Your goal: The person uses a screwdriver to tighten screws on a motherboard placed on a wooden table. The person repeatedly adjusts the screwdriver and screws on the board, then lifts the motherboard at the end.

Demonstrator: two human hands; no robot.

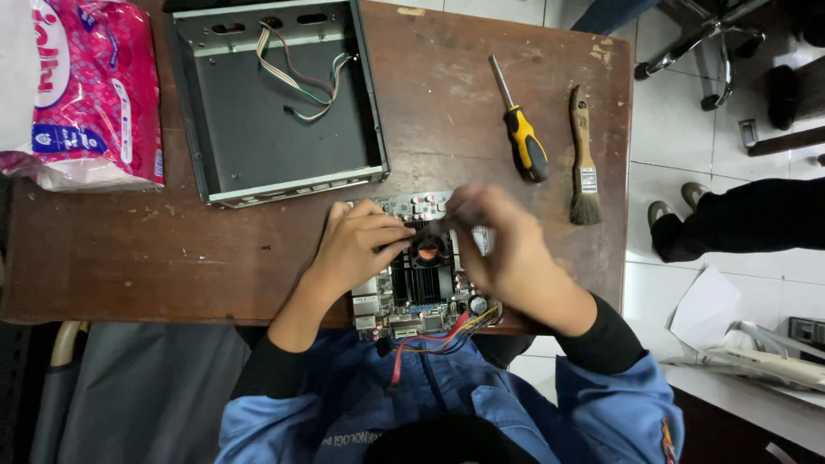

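Small green circuit board with black finned heatsink and fan (421,275) lies at near table edge. Left hand (357,245) rests on board, fingers curled together. Right hand (503,249) blurred over board's right side; finger state unclear. Yellow-handled screwdriver (520,129), wooden brush (584,163) well apart.

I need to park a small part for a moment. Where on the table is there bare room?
Bare wood lies left of the circuit board, below the pink packet and the metal case. Another patch sits between the case and the screwdriver. Around the left hand and right hand it is crowded; the brush takes the right edge.
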